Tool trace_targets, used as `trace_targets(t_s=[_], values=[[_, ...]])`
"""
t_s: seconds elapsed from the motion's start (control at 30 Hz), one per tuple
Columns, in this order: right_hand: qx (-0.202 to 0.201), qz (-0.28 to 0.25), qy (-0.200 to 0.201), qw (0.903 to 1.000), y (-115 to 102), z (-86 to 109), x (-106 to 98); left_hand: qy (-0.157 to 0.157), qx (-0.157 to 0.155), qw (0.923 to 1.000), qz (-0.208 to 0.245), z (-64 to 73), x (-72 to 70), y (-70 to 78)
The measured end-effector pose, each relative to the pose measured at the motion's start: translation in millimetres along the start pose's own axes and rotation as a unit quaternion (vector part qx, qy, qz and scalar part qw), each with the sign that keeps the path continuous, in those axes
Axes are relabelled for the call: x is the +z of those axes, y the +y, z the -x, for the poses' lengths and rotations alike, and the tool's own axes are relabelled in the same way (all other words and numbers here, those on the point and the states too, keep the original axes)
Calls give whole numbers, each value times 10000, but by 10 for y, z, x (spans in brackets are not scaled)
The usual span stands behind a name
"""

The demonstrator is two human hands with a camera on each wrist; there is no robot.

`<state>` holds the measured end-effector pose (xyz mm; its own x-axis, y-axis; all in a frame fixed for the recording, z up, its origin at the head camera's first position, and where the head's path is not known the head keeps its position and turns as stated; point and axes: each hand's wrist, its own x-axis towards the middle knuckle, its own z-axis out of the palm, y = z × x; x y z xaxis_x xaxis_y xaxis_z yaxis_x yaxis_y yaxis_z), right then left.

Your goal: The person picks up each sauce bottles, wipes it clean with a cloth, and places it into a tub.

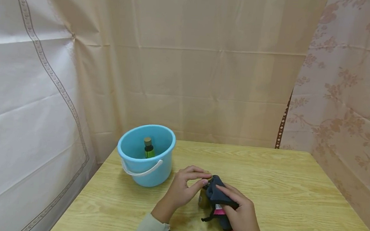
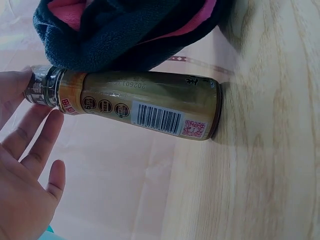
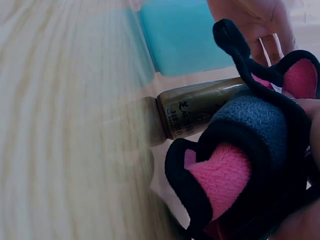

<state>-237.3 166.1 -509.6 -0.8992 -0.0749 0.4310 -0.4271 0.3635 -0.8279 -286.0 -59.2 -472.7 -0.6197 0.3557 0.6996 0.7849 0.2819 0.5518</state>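
Observation:
A glass bottle (image 2: pixel 115 95) with a gold-brown label and a barcode stands upright on the wooden table. My left hand (image 1: pixel 182 188) pinches the bottle's capped neck between thumb and fingers. Bunched in my right hand (image 1: pixel 244 212) is a cloth (image 1: pixel 217 194), dark grey-blue on one side and pink on the other, with black edging. It sits against the bottle's right side near the neck and hides part of the bottle in the head view. In the right wrist view, the cloth (image 3: pixel 250 130) hangs in folds in front of the bottle.
Left of my hands, a light blue bucket (image 1: pixel 159 171) with a white handle stands on the table (image 1: pixel 280 188). Inside it is a dark bottle (image 1: pixel 149 150) with a green label and brownish cap. Curtain-like sheets hang behind and at both sides.

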Motion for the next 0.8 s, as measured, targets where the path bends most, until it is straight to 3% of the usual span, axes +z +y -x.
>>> trace_targets(t_s=[0.23, 0.47, 0.8], values=[[34, 97, -116, 9999, -10, -3, -20, -42, -190, 9998, -30, -7, 5, -1], [213, 119, -215, 9995, -15, -9, -44, 93, -14, 9999, -76, 0, 17, 5], [922, 66, -692, 9933, 41, 1, -13, 34, -229, 9997, -125, 9, 13, -8]])
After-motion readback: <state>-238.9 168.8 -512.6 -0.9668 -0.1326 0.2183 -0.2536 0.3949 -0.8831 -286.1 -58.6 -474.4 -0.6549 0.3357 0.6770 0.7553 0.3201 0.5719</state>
